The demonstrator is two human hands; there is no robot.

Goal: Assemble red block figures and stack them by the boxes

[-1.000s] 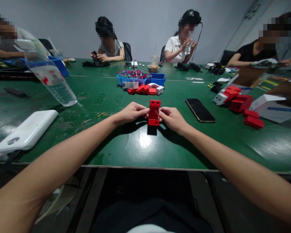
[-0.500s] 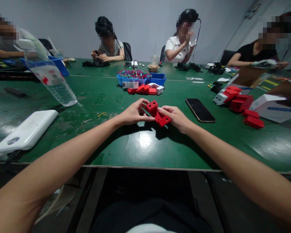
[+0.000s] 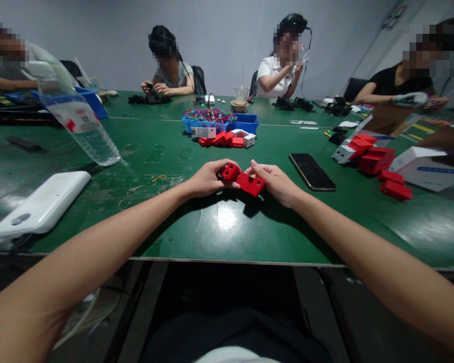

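Note:
Between my two hands, just above the green table (image 3: 227, 242), is a red U-shaped bracket (image 3: 251, 185) with round holes in its end blocks. My left hand (image 3: 208, 179) is closed on its left end, thumb underneath and fingers behind. The fingers of my right hand (image 3: 278, 184) are closed on its right end from behind. More red brackets (image 3: 223, 139) lie ahead in a small group, with a white bracket (image 3: 244, 137) and a grey-white block (image 3: 205, 132) among them.
Blue bins (image 3: 245, 122), one with coloured wires, stand beyond. A phone (image 3: 312, 171) lies right, near red blocks (image 3: 376, 160) and a white box (image 3: 429, 166). Left are a white power bank (image 3: 41, 204) and a water bottle (image 3: 85, 126). Several people sit around the table.
The red bracket has turned in my hands, from slanting steeply to lying more level, with its holed faces now towards me. Its left end has come down slightly.

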